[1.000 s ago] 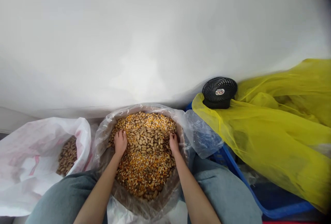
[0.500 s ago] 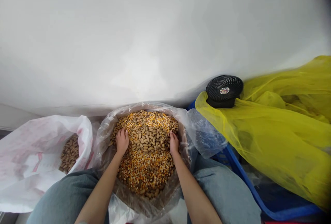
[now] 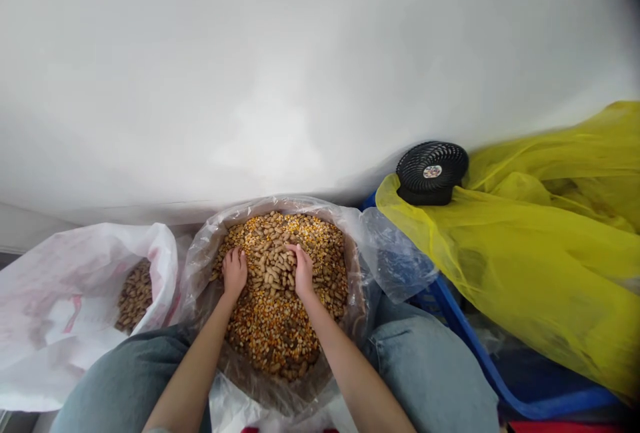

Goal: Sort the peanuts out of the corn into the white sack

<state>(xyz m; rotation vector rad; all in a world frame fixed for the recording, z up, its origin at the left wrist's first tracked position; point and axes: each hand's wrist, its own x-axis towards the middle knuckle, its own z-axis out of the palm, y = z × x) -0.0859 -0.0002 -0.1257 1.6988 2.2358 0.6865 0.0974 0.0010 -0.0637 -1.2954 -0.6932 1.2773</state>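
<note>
Two bare hands rest on a mix of peanuts and maize kernels in a clear plastic bag between the wearer's knees. Left hand: fingers slightly apart and bent, tips touching the mix near the bag's left side. Right hand: loosely cupped, palm side turned left, fingertips over the peanuts; whether any are gripped cannot be told.

Materials: peanuts in the shell, tan, oblong, heaped chiefly between the hands. Maize kernels: small, yellow-orange and whitish, thickest toward the wearer. Bag film thin, glossy, wrinkled; mouth wide and roundish. White sack at left: reddish marks, brown nutlike pieces inside.

Edges: the bag's far rim lies near a pale, smooth wall; denim-covered knees flank it. A band of mix separates the right hand from the bag's right wall; the left hand has less room on its outer side. Further right, a blue plastic basket, partly covered by yellow mesh, and a black round fan.
</note>
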